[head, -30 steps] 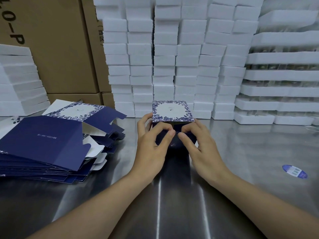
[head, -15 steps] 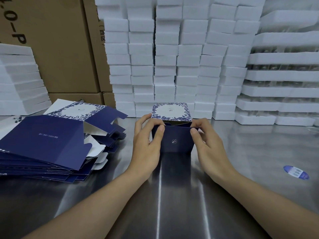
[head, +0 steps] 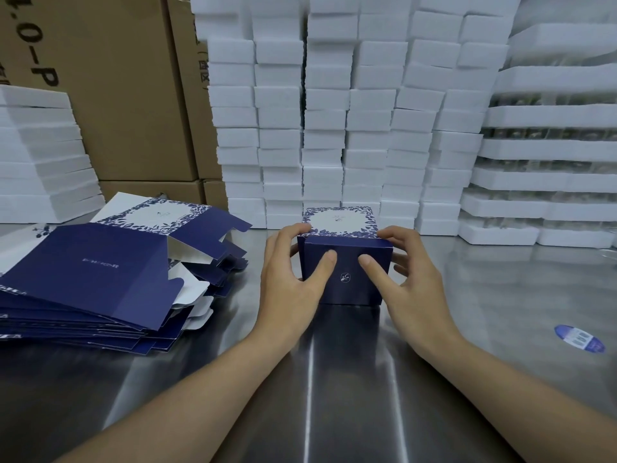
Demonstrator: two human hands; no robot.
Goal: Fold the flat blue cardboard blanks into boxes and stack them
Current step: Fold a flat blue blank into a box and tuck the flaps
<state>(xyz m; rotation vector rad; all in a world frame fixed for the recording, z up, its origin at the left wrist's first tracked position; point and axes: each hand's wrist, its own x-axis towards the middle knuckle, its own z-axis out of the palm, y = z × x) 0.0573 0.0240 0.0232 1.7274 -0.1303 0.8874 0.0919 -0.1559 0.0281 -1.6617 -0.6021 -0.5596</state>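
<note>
Steel table: one box, two hands

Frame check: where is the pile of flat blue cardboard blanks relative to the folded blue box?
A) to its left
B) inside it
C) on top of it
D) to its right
A: the pile of flat blue cardboard blanks lies on the steel table, left of the folded blue box gripped by the left hand and right hand.

Lid of your box stood propped open half a second ago; now it's folded flat on top and the front gap is shut. Your left hand and right hand shifted: thumbs now on the box's front face, fingers over its top corners.
</note>
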